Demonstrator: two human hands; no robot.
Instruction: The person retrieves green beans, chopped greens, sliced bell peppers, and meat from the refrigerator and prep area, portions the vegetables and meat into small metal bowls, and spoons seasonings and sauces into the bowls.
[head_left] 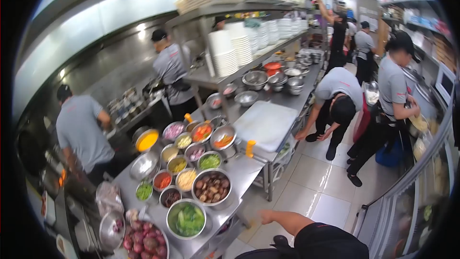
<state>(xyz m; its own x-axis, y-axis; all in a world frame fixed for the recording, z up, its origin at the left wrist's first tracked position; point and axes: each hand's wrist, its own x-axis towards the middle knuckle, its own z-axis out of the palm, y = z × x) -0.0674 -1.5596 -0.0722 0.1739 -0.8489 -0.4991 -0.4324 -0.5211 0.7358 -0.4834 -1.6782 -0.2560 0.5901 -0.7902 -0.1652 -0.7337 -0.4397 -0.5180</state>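
My right hand (268, 216) reaches in from the bottom of the view, the forearm coming out of a black sleeve (330, 242). It hangs over the floor just off the front edge of the steel counter (242, 175). The fingers are small and blurred, so their pose is unclear. My left hand is out of view. Nearest on the counter are a steel bowl of leafy greens (188, 219), a bowl of brown mushrooms (211, 187) and a large bowl of red onions (146, 242). Smaller bowls of cut vegetables stand behind them.
A white cutting board (266, 123) lies farther along the counter, under a shelf with stacked white bowls (230, 52). A co-worker (339, 98) bends over in the aisle; another (390, 96) stands at the right. Glass-door fridges (412, 220) line the lower right.
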